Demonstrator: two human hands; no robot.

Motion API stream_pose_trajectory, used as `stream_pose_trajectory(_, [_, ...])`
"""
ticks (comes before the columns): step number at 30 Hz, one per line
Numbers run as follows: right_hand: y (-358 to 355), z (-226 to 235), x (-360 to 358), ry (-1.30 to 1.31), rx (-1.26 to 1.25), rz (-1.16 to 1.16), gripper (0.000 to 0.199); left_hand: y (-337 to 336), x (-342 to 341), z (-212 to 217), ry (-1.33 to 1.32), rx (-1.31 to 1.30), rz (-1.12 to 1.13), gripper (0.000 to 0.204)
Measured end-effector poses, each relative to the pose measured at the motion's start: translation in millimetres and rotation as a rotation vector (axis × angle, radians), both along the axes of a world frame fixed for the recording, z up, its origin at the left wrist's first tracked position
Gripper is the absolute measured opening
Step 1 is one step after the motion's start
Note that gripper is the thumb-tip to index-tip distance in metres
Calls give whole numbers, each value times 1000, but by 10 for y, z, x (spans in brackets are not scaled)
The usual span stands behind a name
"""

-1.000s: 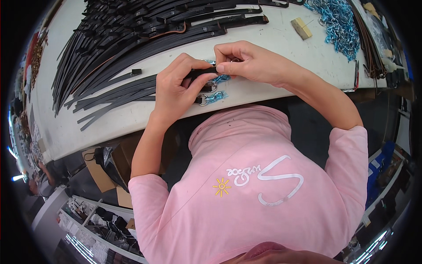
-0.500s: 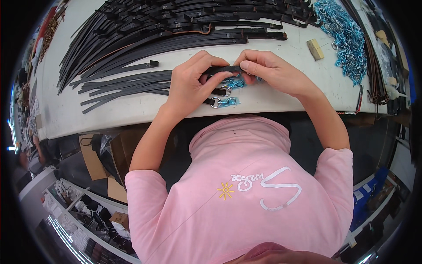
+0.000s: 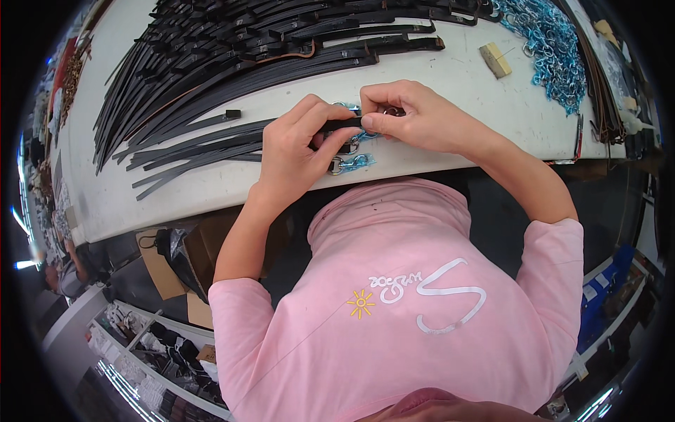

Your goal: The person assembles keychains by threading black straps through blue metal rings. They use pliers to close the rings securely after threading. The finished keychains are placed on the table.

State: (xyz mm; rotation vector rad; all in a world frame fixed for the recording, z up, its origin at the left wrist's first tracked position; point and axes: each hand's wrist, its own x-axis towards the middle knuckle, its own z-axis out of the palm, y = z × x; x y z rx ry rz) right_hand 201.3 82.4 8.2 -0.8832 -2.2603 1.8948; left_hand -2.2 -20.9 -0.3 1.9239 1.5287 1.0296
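Note:
My left hand (image 3: 299, 151) grips the end of a black strap (image 3: 337, 125) near the white table's front edge (image 3: 211, 190). My right hand (image 3: 408, 116) pinches the same strap end from the right, fingertips against a small metal buckle that is mostly hidden under the fingers. Two blue-wrapped metal buckles (image 3: 351, 162) lie on the table just below my left hand. More loose black straps (image 3: 190, 148) stretch away to the left of my hands.
A large spread of black straps (image 3: 232, 56) covers the far left and middle of the table. A heap of blue-wrapped buckles (image 3: 552, 49) lies at the far right, with a small tan block (image 3: 496, 60) beside it. Cardboard boxes (image 3: 179, 257) sit under the table.
Both hands stayed together on the strap end, with small finger shifts. The view has tilted slightly, so the hands and table sit a little differently in the picture.

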Motion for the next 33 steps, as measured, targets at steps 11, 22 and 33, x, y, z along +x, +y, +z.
stream_pose_trajectory(11, [11,77,55,-18,98,34,25,282,-196,324,-431,-790,-180,25])
stream_pose_trajectory(22, [-46,4,18,56,72,-54,25,591,-245,369,-366,-1045,-245,22])
stream_pose_trajectory(33, [-57,4,2,59,9,-81,25,579,-261,351,-410,-1095,-216,18])
